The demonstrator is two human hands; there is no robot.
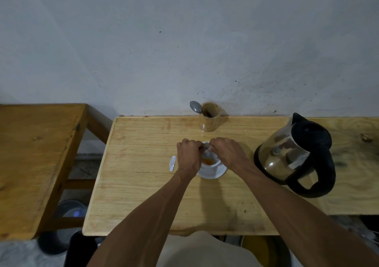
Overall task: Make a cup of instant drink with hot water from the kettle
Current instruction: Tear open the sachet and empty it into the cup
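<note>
A white cup (213, 162) stands on a white saucer (213, 173) in the middle of the wooden table (143, 184). Orange powder (208, 161) lies at the cup's bottom. Over the cup's far rim my left hand (187, 155) and my right hand (224, 150) pinch a small pale sachet (206, 148) between their fingertips. It is mostly hidden by the fingers. A steel kettle (291, 158) with a black handle and lid stands on its base to the right of the cup, about a hand's width from my right forearm.
A torn silver strip (172, 163) lies left of my left hand. A wooden holder (210, 116) with a metal spoon (195, 107) stands at the back by the wall. A second wooden table (34, 153) stands at the left across a gap.
</note>
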